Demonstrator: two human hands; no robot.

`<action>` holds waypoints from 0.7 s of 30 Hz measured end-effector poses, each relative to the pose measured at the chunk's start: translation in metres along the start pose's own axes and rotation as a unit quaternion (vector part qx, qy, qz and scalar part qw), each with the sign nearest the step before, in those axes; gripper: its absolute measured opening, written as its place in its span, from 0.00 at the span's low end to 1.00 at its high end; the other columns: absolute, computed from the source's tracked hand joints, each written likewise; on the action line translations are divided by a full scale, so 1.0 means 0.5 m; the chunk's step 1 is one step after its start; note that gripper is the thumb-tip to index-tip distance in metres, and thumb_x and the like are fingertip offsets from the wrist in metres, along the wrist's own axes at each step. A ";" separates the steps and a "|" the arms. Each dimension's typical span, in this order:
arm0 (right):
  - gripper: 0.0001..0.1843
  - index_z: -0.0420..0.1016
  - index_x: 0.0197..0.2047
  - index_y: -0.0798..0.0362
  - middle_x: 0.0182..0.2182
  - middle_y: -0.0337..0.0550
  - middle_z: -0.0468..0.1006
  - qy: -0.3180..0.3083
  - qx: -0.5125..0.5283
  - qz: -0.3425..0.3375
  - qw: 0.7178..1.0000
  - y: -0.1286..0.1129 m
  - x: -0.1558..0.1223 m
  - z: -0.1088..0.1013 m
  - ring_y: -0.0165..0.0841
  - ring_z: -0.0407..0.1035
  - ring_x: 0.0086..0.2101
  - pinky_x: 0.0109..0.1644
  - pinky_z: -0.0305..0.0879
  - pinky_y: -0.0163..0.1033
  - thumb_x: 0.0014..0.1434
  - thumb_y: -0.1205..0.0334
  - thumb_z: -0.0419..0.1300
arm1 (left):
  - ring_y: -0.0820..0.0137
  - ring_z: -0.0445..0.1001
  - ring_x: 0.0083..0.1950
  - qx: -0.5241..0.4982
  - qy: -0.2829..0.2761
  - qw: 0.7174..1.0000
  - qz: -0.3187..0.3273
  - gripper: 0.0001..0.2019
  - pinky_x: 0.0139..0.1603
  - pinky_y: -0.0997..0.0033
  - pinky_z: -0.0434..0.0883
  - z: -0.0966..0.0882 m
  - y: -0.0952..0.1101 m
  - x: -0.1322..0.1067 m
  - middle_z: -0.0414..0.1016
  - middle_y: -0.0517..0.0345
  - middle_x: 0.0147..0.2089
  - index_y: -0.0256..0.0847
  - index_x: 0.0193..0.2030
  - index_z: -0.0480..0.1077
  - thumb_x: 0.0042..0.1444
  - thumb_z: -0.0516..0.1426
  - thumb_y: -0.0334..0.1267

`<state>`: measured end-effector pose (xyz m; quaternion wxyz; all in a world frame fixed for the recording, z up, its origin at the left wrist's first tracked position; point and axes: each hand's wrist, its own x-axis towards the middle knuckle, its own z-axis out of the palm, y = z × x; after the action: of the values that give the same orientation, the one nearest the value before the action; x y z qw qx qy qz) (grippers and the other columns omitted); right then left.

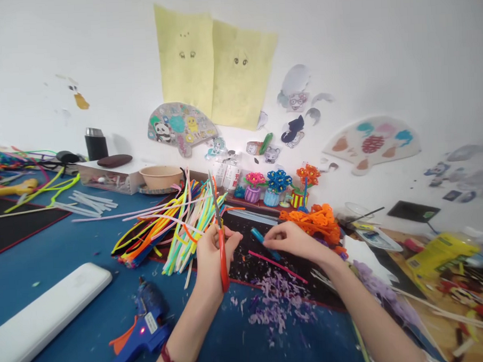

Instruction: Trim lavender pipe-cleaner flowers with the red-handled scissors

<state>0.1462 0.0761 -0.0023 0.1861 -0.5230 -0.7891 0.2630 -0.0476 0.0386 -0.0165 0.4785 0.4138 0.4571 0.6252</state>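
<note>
My left hand [213, 252] is closed around a pair of scissors [223, 259] with orange-red handles, the blades pointing up and away. Its thumb and forefinger are pressed together; whether they pinch anything else is too small to tell. My right hand [290, 239] has its fingers bent in on a short shiny blue stick [257, 234], which shows on both sides of the fingertips. Just below lies a straight pink pipe cleaner [278, 266] on the dark mat [245, 269]. Purple fuzz clippings [281, 299] are scattered at the mat's front edge.
A pile of coloured pipe cleaners [189, 226] lies left of the hands. A blue glue gun [146, 329] with a lit red light and a long white case [51, 322] are nearer. Behind stand small flower pots [271, 197], with orange pipe-cleaner pieces [315, 221] to the right.
</note>
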 end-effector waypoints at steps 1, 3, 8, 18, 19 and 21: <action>0.20 0.77 0.31 0.56 0.19 0.37 0.70 -0.006 0.026 0.001 1.000 0.015 -0.006 -0.006 0.28 0.62 0.21 0.25 0.55 0.33 0.56 0.47 0.54 | 0.81 0.54 0.15 0.001 -0.001 1.000 0.001 0.15 0.17 0.80 0.52 0.001 0.000 -0.001 0.57 0.74 0.14 0.41 0.26 0.61 0.41 0.64 0.42; 0.27 0.76 0.27 0.57 0.18 0.38 0.69 -0.011 0.065 0.001 0.998 0.042 -0.014 -0.007 0.28 0.61 0.20 0.25 0.58 0.33 0.59 0.43 0.49 | 0.82 0.53 0.15 0.004 -0.004 1.000 0.003 0.15 0.17 0.80 0.51 0.002 -0.001 -0.003 0.57 0.74 0.14 0.41 0.26 0.61 0.41 0.64 0.42; 0.36 0.77 0.35 0.59 0.25 0.46 0.75 0.012 0.076 0.013 0.997 0.100 0.002 0.011 0.29 0.65 0.22 0.25 0.61 0.34 0.59 0.36 0.41 | 0.81 0.53 0.15 0.014 -0.017 1.000 0.001 0.13 0.16 0.80 0.52 0.006 -0.006 -0.006 0.59 0.73 0.15 0.41 0.26 0.61 0.41 0.63 0.41; 0.06 0.76 0.33 0.60 0.38 0.57 0.76 0.083 -0.208 0.039 0.974 0.095 0.080 0.030 0.45 0.68 0.45 0.44 0.60 0.41 0.55 0.66 0.59 | 0.81 0.58 0.17 0.077 -0.002 0.997 0.032 0.12 0.18 0.79 0.56 -0.005 -0.028 0.008 0.67 0.69 0.21 0.41 0.26 0.62 0.42 0.62 0.40; 0.06 0.75 0.35 0.60 0.40 0.58 0.76 0.080 -0.230 0.035 0.969 0.088 0.077 0.034 0.46 0.67 0.47 0.46 0.59 0.41 0.56 0.67 0.59 | 0.81 0.58 0.17 0.084 0.002 0.996 0.038 0.11 0.19 0.79 0.57 -0.006 -0.029 0.009 0.69 0.67 0.22 0.41 0.26 0.63 0.42 0.62 0.40; 0.08 0.75 0.38 0.59 0.41 0.59 0.75 0.076 -0.263 0.027 0.961 0.074 0.064 0.039 0.45 0.67 0.47 0.46 0.58 0.41 0.59 0.67 0.55 | 0.80 0.60 0.18 0.095 0.007 0.994 0.045 0.11 0.20 0.78 0.59 -0.006 -0.031 0.010 0.71 0.66 0.24 0.41 0.27 0.63 0.42 0.62 0.40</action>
<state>0.1500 0.1129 -0.0396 0.0941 -0.5933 -0.7994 0.0111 -0.0481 0.0449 -0.0320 0.4053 0.4734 0.4983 0.6027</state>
